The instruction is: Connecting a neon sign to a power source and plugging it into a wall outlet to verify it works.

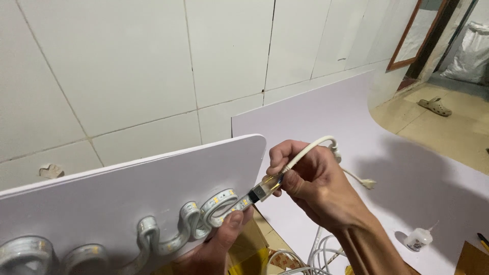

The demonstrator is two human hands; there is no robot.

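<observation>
**Two hands joining a cable end to a light strip on a white board**

Nearest the viewer, the left hand (216, 244) comes up from below the board edge; its thumb presses the free end of the flexible light strip (153, 235) against the face of the white board (127, 196), so this hand is clamped on strip and board together. The strip runs away from the thumb toward the person's left in a series of loops lying flat on the board.

Just beyond the left thumb, the right hand (310, 183) is curled tight, fingers folded inward, pinching the clear connector (262, 189) at the strip's end. The forearm enters from the lower right and the wrist is bent toward the board. The white cable (316, 143) leaves the connector, passes up between the fingers, arches over the knuckles and drops behind the hand to a small plug end (369, 184).

Below the right wrist lies a coil of white wire (310, 259). To the right of the forearm a small glue bottle (418, 238) with a thin nozzle stands on a large pale sheet (316, 112); its contents cannot be told.

Farther off, behind both hands, rises a white tiled wall (127, 61). Far to the right, a sandal (434, 106) rests on the yellowish floor (448, 132) near a doorway.
</observation>
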